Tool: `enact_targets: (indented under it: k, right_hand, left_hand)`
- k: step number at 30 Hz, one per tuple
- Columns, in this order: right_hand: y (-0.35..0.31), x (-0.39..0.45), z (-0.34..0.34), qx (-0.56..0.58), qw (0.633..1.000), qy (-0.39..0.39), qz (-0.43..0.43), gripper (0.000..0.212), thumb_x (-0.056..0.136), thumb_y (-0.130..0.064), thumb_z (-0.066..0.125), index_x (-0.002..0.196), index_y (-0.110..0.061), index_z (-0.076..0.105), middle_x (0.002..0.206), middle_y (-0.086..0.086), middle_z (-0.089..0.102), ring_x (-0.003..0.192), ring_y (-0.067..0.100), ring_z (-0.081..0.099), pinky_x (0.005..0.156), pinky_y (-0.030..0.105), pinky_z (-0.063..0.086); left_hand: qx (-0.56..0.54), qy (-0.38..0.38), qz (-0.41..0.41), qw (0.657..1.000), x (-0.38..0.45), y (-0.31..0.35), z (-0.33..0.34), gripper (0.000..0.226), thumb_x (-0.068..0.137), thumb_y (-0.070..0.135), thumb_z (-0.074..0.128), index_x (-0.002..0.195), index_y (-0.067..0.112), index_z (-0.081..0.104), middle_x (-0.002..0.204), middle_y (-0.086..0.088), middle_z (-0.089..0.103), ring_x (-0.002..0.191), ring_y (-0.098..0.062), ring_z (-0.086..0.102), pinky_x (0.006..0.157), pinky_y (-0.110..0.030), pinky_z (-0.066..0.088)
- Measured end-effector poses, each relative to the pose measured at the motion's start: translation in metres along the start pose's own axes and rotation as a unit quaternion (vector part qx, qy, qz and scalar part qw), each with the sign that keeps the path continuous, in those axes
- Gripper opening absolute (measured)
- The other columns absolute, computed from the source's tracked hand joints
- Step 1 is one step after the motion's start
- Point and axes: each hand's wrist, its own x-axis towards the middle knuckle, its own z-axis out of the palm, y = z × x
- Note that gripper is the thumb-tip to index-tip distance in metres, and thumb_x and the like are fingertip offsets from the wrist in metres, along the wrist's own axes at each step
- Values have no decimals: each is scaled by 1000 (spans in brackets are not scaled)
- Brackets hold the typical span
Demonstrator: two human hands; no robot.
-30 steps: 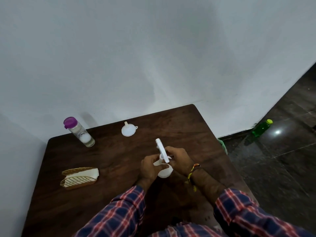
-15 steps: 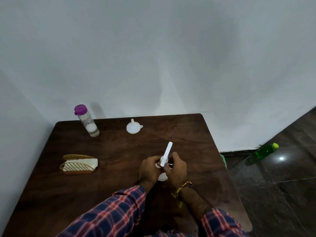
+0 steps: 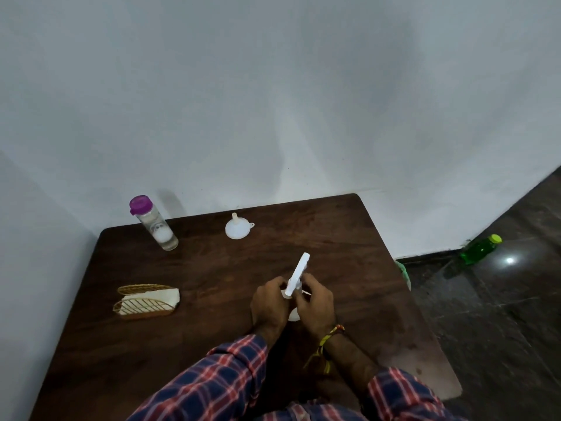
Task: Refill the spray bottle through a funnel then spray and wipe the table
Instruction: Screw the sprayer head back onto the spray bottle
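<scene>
1. Both hands meet near the middle of the table [image 3: 212, 299]: the left hand [image 3: 268, 305] curls round the body of the white spray bottle [image 3: 293, 314], and the right hand [image 3: 315, 302] curls round its neck just below the spray head [image 3: 299, 271].
2. Change from half a second ago: the grip of both hands is the same, and the spray head leans up and to the right much as before; the camera view has shifted slightly.
3. Spray bottle: enclosed between the two hands, only its lower white body and the long head showing; whether its base touches the table cannot be told.
4. White funnel [image 3: 237, 227]: mouth down, spout up, on the far part of the table, well apart from the hands.
5. Clear bottle with purple cap [image 3: 153, 223]: upright at the far left corner.
6. Wire holder with white napkins [image 3: 145, 300]: left of the hands.
7. Green bottle [image 3: 479, 249]: on the dark floor, far right.
</scene>
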Motion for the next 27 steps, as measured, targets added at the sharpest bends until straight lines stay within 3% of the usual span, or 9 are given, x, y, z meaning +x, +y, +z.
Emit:
enact_targets:
  k: [3, 6, 8, 10, 14, 18, 20, 24, 27]
  right_hand:
    - [0, 9, -11, -11, 999, -30, -10, 10, 83, -22, 68, 91, -16, 67, 84, -6, 70, 79, 9, 66, 71, 33, 54]
    - [-2, 19, -32, 54, 982, -178, -3, 13, 88, -13, 63, 99, -11, 70, 96, 0, 73, 92, 12, 68, 84, 28, 53]
    - [-1, 21, -40, 50, 973, -226, -8, 14, 90, -9, 62, 102, -6, 70, 101, 4, 72, 96, 14, 67, 89, 28, 52]
    - [0, 18, -36, -5, 984, -179, -17, 15, 84, -17, 71, 97, -10, 69, 95, 0, 72, 90, 12, 66, 84, 30, 52]
    - [0, -2, -19, -50, 998, -10, 25, 35, 70, -41, 81, 82, -27, 52, 71, -13, 58, 65, 3, 56, 59, 14, 41]
    - [5, -14, -21, 7, 996, -88, -15, 34, 79, -32, 73, 108, -21, 59, 95, -8, 66, 88, 9, 63, 80, 28, 51]
    - [5, -19, -24, 25, 996, -86, -26, 21, 83, -24, 69, 100, -16, 62, 92, -5, 67, 85, 12, 63, 78, 32, 52]
    - [6, -19, -29, -53, 998, -34, 27, 37, 72, -52, 74, 88, -25, 54, 85, -7, 68, 78, 13, 64, 68, 34, 51]
    - [9, -26, -25, -3, 998, -65, -20, 29, 82, -30, 71, 107, -19, 62, 97, -7, 70, 89, 13, 66, 79, 31, 53]
  left_hand:
    - [-34, -44, 31, 998, -1, -12, 4, 22, 76, 49, 72, 87, 33, 61, 82, 14, 65, 79, -3, 63, 64, -19, 47]
    - [-23, -117, 85, 989, 9, -34, 5, 47, 70, 42, 79, 111, 26, 62, 105, 10, 62, 95, -8, 60, 80, -25, 50]
    - [24, -157, 118, 980, 13, -43, 4, 45, 74, 34, 78, 114, 20, 62, 111, 3, 60, 101, -16, 59, 84, -27, 48]
    - [24, -157, 132, 979, 13, -48, 5, 42, 75, 34, 76, 114, 27, 61, 114, 7, 60, 106, -15, 58, 89, -27, 46]
    - [-24, -178, 121, 976, -1, -34, 5, 41, 79, 35, 74, 112, 40, 51, 110, 17, 60, 104, -7, 59, 87, -25, 48]
    - [-8, -132, 88, 987, -15, -23, 7, 40, 76, 48, 69, 104, 29, 50, 107, 7, 62, 96, -12, 61, 75, -26, 50]
    - [-2, -123, 93, 988, -16, -23, 10, 50, 70, 58, 65, 112, 33, 51, 109, 11, 57, 98, -7, 55, 77, -25, 45]
    - [94, -142, 104, 980, -17, -23, 13, 60, 67, 71, 52, 114, 33, 58, 108, 5, 58, 95, -10, 53, 75, -29, 46]
    - [55, -130, 89, 986, -20, -17, 12, 49, 73, 62, 55, 104, 25, 60, 102, 6, 62, 95, -13, 60, 75, -28, 47]
